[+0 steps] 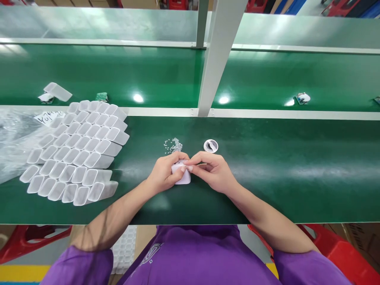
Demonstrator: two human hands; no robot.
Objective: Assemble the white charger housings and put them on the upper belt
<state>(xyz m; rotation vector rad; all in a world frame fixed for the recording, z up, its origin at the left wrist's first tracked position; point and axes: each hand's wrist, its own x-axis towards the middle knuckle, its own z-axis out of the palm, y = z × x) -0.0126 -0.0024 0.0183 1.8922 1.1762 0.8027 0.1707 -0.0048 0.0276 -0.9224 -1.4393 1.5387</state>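
Note:
My left hand (163,171) is wrapped round a small white plastic casing (184,179), its thumb lying across the front. Small dark spots show near the casing's upper end. At that end, the thumb and forefinger of my right hand (214,170) are pinched together against the casing; whatever is between them is too small to make out. Just beyond my left fingers lies a loose pile of tiny clear pieces (176,145). A round white ring-shaped thing with a dark and grey middle (210,146) rests beyond my right hand.
Many similar white open-ended casings (80,144) lie in stacked rows at left, beside a clear plastic bag (18,142) and a handwritten label (49,117). A pale post (216,59) rises beyond the green worktop (282,170). Small circuit boards (101,97) sit on the green belt (163,75).

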